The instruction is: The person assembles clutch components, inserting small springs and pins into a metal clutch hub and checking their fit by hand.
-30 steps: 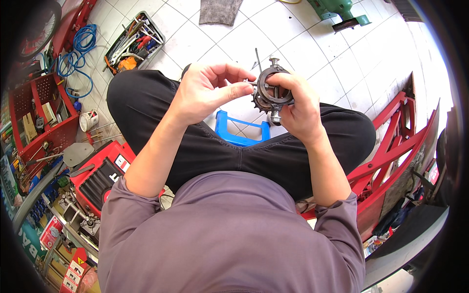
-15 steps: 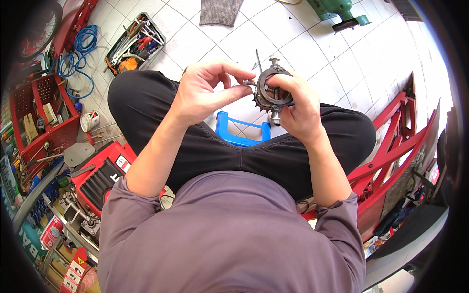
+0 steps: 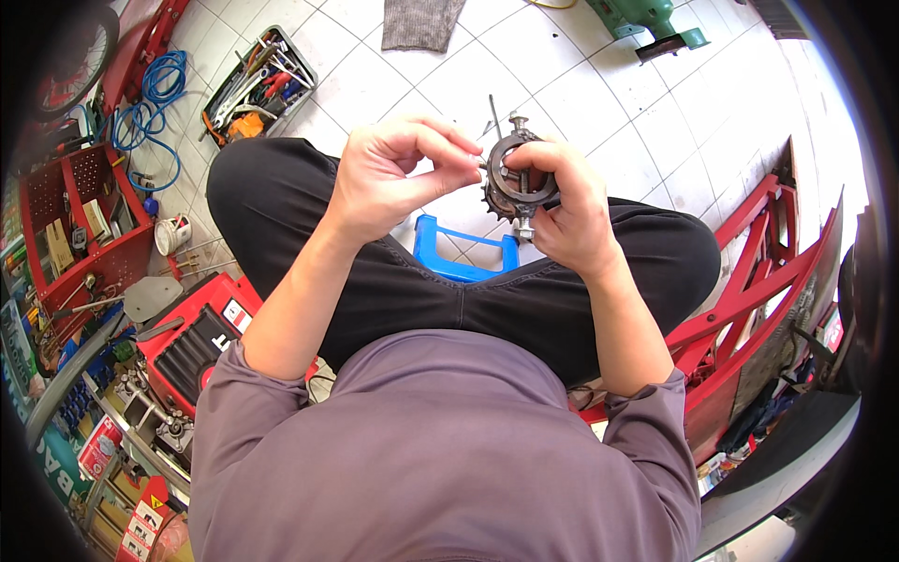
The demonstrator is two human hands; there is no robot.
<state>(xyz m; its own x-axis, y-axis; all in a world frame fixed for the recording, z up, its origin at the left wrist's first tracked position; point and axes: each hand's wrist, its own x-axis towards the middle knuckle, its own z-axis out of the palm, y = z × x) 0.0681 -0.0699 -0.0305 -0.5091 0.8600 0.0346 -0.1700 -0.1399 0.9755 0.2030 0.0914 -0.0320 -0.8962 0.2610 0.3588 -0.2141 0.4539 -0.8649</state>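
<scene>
A dark metal ring assembly with a toothed sprocket edge and bolts sticking out is held up above my lap. My right hand grips its right side, with the thumb or a finger reaching into the ring's opening. At the ring's left side, my left hand pinches the end of a bolt with thumb and fingertips; the fingers now cover most of that bolt. One bolt head projects from the top of the ring, and another from its bottom. A thin rod rises behind it.
Between my legs stands a blue frame-like object. A tray of hand tools lies ahead at the left, near a coiled blue hose. A grey cloth and green machine are farther off. Red metal frames stand at the right.
The ring assembly has shifted slightly left and tilted a little. My left fingers have closed further over the bolt, which showed more plainly before.
</scene>
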